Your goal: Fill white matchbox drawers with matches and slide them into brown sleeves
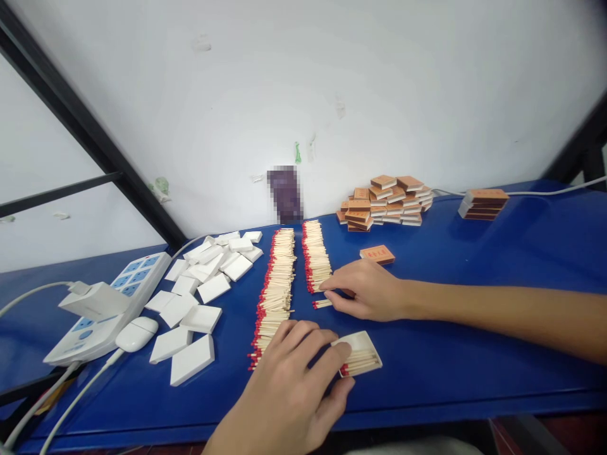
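Note:
My left hand (pixel 296 379) grips the left end of a small white matchbox tray (pixel 372 344) between thumb and fingers. Red-headed matches (pixel 363 361) lie side by side in its lower part. My right hand (pixel 367 291) is closed in a pinch at the near end of the shorter match row (pixel 317 253). A few loose matches (pixel 322 304) stick out by its thumb, their other ends hidden. The longer match row (pixel 279 272) runs down to my left hand, which covers its near end. Beyond my right hand lies an orange matchbox (pixel 378 254).
White empty trays (pixel 214 287) lie heaped at left, beside a power strip (pixel 137 278) with a charger (pixel 97 303), a white earbud case (pixel 136 333) and cables. Orange matchboxes (pixel 386 205) are piled against the wall. Another stack (pixel 484 203) stands farther right on the blue table (pixel 474 354).

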Demonstrator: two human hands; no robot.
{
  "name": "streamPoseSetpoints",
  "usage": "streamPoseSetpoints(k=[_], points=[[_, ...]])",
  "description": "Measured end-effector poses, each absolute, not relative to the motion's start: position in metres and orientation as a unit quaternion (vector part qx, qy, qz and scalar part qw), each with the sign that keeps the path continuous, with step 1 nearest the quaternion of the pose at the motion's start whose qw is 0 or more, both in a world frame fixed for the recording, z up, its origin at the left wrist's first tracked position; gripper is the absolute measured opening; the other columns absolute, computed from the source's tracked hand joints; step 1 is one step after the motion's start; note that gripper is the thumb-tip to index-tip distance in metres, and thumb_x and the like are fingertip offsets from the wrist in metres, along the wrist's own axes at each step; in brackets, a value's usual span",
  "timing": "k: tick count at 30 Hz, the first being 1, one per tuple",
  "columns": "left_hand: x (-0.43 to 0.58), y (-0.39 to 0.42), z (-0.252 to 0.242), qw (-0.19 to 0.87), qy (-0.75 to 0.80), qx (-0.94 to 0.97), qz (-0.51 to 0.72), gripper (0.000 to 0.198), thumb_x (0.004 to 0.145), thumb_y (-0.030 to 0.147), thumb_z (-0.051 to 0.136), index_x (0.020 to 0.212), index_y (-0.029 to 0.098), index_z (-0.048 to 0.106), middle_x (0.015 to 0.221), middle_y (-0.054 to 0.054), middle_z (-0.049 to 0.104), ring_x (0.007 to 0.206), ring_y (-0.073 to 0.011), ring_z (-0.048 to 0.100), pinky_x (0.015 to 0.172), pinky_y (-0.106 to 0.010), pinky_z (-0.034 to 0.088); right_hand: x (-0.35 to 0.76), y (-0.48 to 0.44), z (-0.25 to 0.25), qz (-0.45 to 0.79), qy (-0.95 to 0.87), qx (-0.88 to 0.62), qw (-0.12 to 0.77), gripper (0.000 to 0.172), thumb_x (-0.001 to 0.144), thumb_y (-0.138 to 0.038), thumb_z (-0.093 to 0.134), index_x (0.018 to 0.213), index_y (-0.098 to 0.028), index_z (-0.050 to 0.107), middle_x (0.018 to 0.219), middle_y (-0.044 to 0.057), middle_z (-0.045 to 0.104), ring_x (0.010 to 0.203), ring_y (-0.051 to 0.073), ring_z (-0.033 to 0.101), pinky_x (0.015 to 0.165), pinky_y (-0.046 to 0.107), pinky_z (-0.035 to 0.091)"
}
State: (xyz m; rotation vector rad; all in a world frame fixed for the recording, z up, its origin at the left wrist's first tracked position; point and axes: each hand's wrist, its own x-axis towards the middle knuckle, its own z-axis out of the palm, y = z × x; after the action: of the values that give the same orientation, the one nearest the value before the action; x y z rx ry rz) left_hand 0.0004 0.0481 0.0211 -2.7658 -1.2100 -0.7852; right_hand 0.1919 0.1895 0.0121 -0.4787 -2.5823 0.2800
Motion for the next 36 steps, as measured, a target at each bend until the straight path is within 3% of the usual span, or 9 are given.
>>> streamPoseSetpoints(k=[4,11,17,36], points=[[0.0001,0.0482,0.0218,0.005,-0.382,-0.89,-0.249,0.017,0.097,0.021,0.056,0.113,0.019,0.061,0.103,-0.006,0.07,0.093,-0.0245,0.06,0.084,-0.044,0.052,0.191,0.1896,0.0126,0.109,-0.954,-0.156,0.23,0.026,0.093,-0.019,0.048,0.069,-0.017,0.058,0.063,-0.001,0.056,0.057,0.011,0.044,0.058,0.027,0.026],[0.0005,0.0486,0.0203,0.003,-0.383,-0.89,-0.249,0.017,0.097,0.02,0.056,0.113,0.019,0.061,0.105,-0.006,0.07,0.094,-0.0246,0.06,0.085,-0.045,0.051,0.1904,0.1897,0.0128,0.118,-0.954,-0.15,0.23,0.025,0.09,-0.017,0.048,0.066,-0.017,0.052,0.061,-0.002,0.054,0.057,0.011,0.043,0.058,0.027,0.026],[-0.0003,0.0483,0.021,0.005,-0.384,-0.89,-0.244,0.017,0.098,0.021,0.055,0.114,0.019,0.061,0.104,-0.006,0.07,0.094,-0.0244,0.06,0.085,-0.044,0.052,0.1904,0.1898,0.0111,0.117,-0.952,-0.149,0.242,0.023,0.091,-0.018,0.049,0.069,-0.017,0.057,0.062,-0.001,0.055,0.057,0.011,0.044,0.058,0.027,0.027],[-0.0005,0.0484,0.019,0.003,-0.384,-0.889,-0.249,0.016,0.097,0.021,0.057,0.113,0.019,0.061,0.103,-0.006,0.07,0.093,-0.0245,0.06,0.084,-0.044,0.052,0.1897,0.1908,0.0134,0.155,-0.951,-0.167,0.211,0.026,0.089,-0.018,0.048,0.064,-0.017,0.05,0.055,-0.004,0.048,0.051,0.009,0.038,0.055,0.025,0.025]])
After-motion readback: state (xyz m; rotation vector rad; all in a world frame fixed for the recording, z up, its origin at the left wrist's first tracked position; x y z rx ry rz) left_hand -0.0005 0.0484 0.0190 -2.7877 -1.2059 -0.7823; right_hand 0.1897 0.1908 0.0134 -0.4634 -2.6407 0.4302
